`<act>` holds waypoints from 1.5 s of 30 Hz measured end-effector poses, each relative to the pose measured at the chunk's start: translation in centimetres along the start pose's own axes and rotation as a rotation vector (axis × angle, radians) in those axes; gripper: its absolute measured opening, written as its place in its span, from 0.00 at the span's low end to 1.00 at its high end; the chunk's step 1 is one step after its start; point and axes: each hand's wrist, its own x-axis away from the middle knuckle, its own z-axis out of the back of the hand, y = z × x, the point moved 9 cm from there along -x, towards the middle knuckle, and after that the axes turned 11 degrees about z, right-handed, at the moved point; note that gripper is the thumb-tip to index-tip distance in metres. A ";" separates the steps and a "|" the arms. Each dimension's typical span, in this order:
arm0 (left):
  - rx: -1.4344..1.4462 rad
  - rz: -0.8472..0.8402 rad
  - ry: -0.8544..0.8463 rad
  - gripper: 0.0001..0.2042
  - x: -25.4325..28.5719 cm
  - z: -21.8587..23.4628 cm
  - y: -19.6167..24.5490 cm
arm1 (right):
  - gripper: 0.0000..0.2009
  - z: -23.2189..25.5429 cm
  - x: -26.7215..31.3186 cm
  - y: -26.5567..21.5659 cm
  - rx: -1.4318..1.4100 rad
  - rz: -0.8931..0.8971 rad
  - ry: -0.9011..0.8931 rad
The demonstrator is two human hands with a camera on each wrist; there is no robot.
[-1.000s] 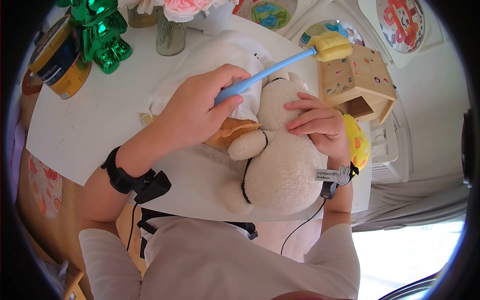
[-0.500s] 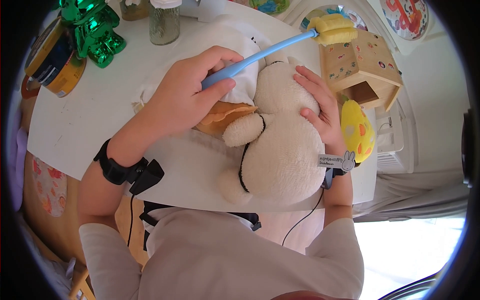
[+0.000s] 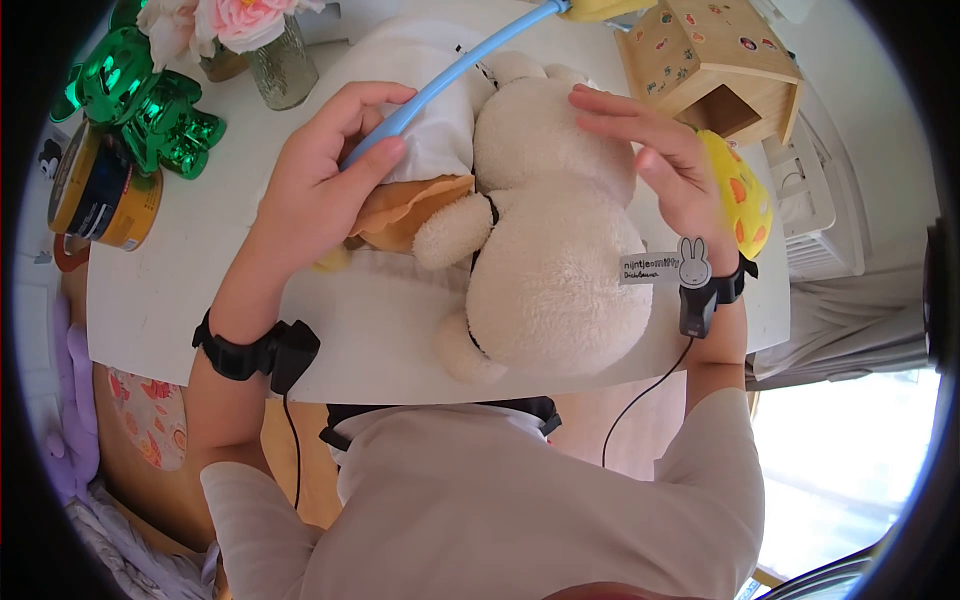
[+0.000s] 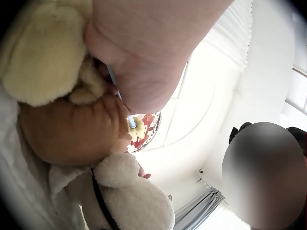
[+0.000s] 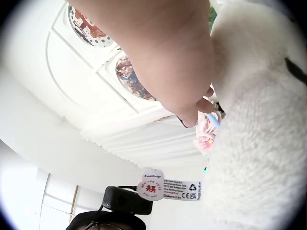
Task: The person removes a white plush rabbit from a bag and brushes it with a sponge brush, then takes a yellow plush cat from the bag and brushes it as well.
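Observation:
My left hand (image 3: 325, 170) grips the blue handle (image 3: 460, 65) of a brush whose yellow sponge head (image 3: 605, 8) is cut off by the top edge of the head view. Beneath the handle are a white cloth (image 3: 435, 140) and an orange-brown plush (image 3: 410, 210) with a scalloped edge. A cream plush rabbit (image 3: 560, 270) sits in front of me, its back toward my body and a paper tag (image 3: 665, 265) on its side. Alongside its head, my right hand (image 3: 670, 160) has straight fingers, fingertips right at the fur. A pale yellow plush (image 4: 45, 55) shows in the left wrist view.
Flowers in a glass vase (image 3: 283, 75), a shiny green bear figure (image 3: 150, 110) and a yellow-and-dark tub (image 3: 105, 190) stand at the far left. A wooden house (image 3: 715, 70) and a spotted yellow plush (image 3: 738, 195) are at the right. The white table's front edge (image 3: 350, 390) lies near my body.
The brush has moved up and left in the head view, along with my left hand. My right hand has shifted from resting on the rabbit toward its side, fingers straighter. The whole view has shifted.

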 end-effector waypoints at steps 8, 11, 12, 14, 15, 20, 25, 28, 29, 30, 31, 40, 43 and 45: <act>-0.022 0.007 0.023 0.13 0.3 -0.3 -0.2 | 0.50 -4.7 -1.1 -8.8 0.257 0.183 -0.200; -0.031 0.001 0.015 0.13 0.3 -0.3 -0.2 | 0.41 -6.3 -1.3 -8.5 0.276 0.137 -0.281; -0.035 0.002 0.010 0.13 0.4 -0.3 -0.3 | 0.38 -6.3 -1.3 -8.6 0.265 0.165 -0.285; -0.038 0.000 0.002 0.13 0.4 -0.3 -0.3 | 0.32 -6.4 -1.2 -8.9 0.242 0.221 -0.298; -0.036 -0.002 -0.002 0.13 0.4 -0.2 -0.2 | 0.27 -6.5 -1.2 -9.1 0.209 0.246 -0.290; -0.041 -0.019 -0.010 0.13 0.5 -0.3 -0.2 | 0.12 -6.7 -0.5 -9.8 0.050 0.413 -0.244; -0.048 -0.028 -0.007 0.13 0.5 -0.3 0.0 | 0.10 -6.2 -0.4 -10.2 -0.073 0.497 -0.193; 0.013 0.131 -0.090 0.14 0.8 -0.3 0.4 | 0.13 -4.2 -0.7 -9.1 -0.323 0.390 -0.105; -0.001 0.120 -0.093 0.14 1.2 0.2 1.1 | 0.14 -3.2 -0.8 -8.3 -0.431 0.330 -0.063; -0.015 0.112 -0.100 0.14 2.0 0.8 1.7 | 0.18 -1.9 -0.5 -6.5 -0.466 0.252 0.010; -0.031 0.104 -0.113 0.14 2.9 1.3 2.0 | 0.18 -0.8 0.1 -4.7 -0.508 0.134 0.229; -0.255 0.118 -0.075 0.19 11.2 4.5 -0.3 | 0.05 -1.5 0.6 -0.3 -0.009 -0.128 0.302; -0.271 0.121 -0.100 0.20 12.4 4.5 -0.3 | 0.05 -1.7 0.9 0.1 -0.015 -0.091 0.328; -0.288 0.096 -0.132 0.20 13.1 4.4 0.0 | 0.04 -1.9 0.6 -0.1 0.027 -0.098 0.319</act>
